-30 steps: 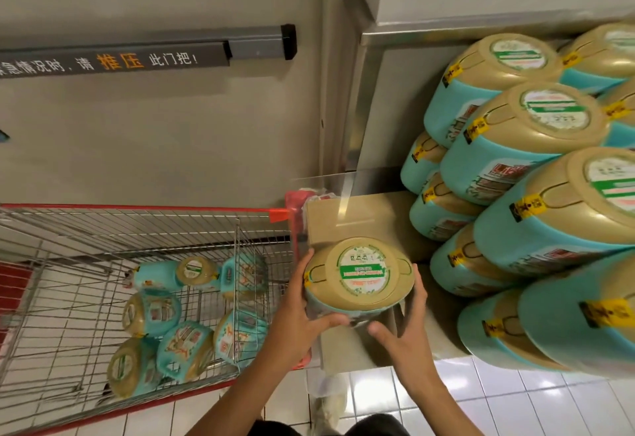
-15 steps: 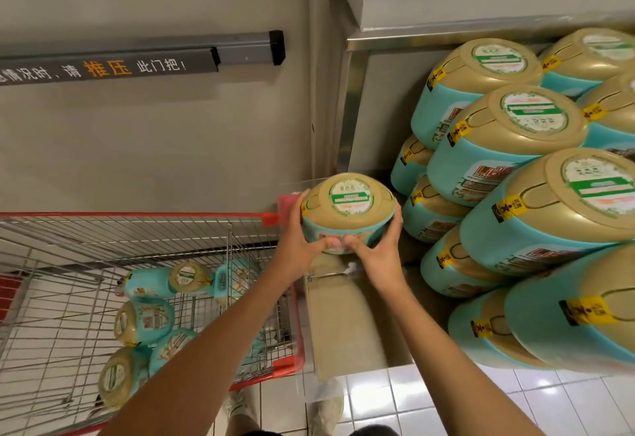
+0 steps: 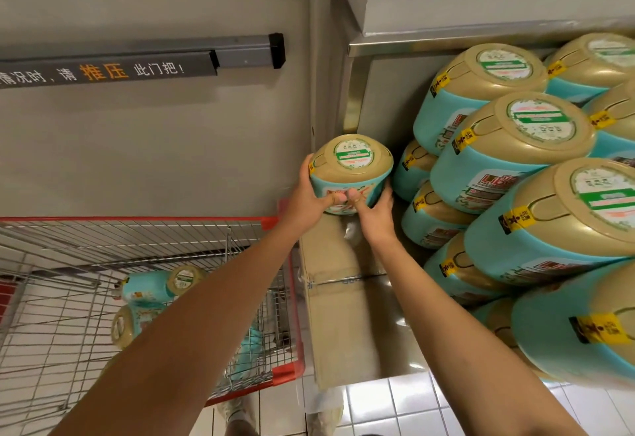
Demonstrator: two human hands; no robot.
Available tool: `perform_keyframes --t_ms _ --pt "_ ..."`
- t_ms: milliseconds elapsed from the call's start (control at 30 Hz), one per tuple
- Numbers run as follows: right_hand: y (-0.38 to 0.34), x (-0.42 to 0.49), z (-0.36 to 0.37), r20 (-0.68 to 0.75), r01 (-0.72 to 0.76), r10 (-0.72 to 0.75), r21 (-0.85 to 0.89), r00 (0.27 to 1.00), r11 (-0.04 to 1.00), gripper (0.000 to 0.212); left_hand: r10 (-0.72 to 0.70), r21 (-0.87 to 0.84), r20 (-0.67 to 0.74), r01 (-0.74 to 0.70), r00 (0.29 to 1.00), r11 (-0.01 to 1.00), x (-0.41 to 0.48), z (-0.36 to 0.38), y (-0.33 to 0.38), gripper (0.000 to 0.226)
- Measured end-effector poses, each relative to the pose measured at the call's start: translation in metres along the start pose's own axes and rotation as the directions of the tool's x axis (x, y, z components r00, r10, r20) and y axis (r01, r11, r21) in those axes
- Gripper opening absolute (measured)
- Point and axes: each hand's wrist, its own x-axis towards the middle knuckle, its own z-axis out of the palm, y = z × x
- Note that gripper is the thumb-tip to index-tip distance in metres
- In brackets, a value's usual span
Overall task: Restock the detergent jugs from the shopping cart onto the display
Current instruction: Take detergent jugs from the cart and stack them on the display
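Detergent jug (image 3: 350,169), clasped by left hand (image 3: 309,202) and right hand (image 3: 376,217), now carried nearer the display stack (image 3: 508,161).

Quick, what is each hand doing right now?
Left hand: holding the jug, gripping its left side.
Right hand: holding the same jug, gripping its right side.
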Motion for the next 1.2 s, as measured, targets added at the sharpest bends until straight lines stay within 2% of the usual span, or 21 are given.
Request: perform_keyframes --t_ms 167,400,567,667,767,867,900,1033,1133,1200 --pt "0.002 0.000 0.007 -0.057 -0.043 0.043 -0.008 0.997 0.999 0.103 0.016 0.006 -0.018 -0.016 1.000 1.000 0.004 0.001 -0.007 0.105" --pt "0.007 -0.004 0.010 -0.163 -0.062 0.060 -0.010 0.985 0.998 0.087 -0.044 -0.009 -0.021 0.044 0.999 0.999 0.005 0.015 -0.002 0.119" --pt "0.012 -0.014 0.018 -0.226 -0.094 0.100 0.039 0.969 0.995 0.085 -0.075 0.012 0.009 0.075 0.997 0.997 0.004 0.014 0.000 0.124" --pt "0.018 -0.033 0.035 -0.262 -0.107 0.125 0.082 0.957 0.991 0.077 -0.081 0.019 0.101 0.079 0.992 0.997 -0.003 -0.003 -0.004 0.114" --pt "0.029 -0.058 0.064 -0.287 -0.140 0.159 0.088 0.945 0.986 0.064 -0.179 0.022 0.049 0.178 0.983 0.984 -0.026 -0.031 -0.016 0.085" --pt "0.036 -0.088 0.100 -0.249 -0.181 0.195 0.077 0.949 0.980 0.056 -0.191 0.044 -0.074 0.195 0.979 0.980 -0.065 -0.075 -0.046 0.031" --pt "0.036 -0.098 0.114 -0.216 -0.181 0.195 0.083 0.957 0.980 0.051 -0.193 0.048 -0.103 0.199 0.976 0.979 -0.082 -0.093 -0.057 0.021" --pt "0.033 -0.137 0.163 -0.008 -0.198 0.198 0.053 0.980 0.979 0.042 -0.301 -0.063 -0.235 0.295 0.924 0.953 -0.151 -0.166 -0.098 0.014" --pt "0.030 -0.156 0.200 0.080 -0.176 0.180 -0.054 0.980 0.983 0.039 -0.381 -0.215 -0.331 0.324 0.863 0.921 -0.200 -0.217 -0.123 0.016" --pt "0.033 -0.162 0.233 0.129 -0.158 0.163 -0.048 0.978 0.986 0.036 -0.358 -0.189 -0.426 0.305 0.831 0.933 -0.231 -0.249 -0.136 0.021"
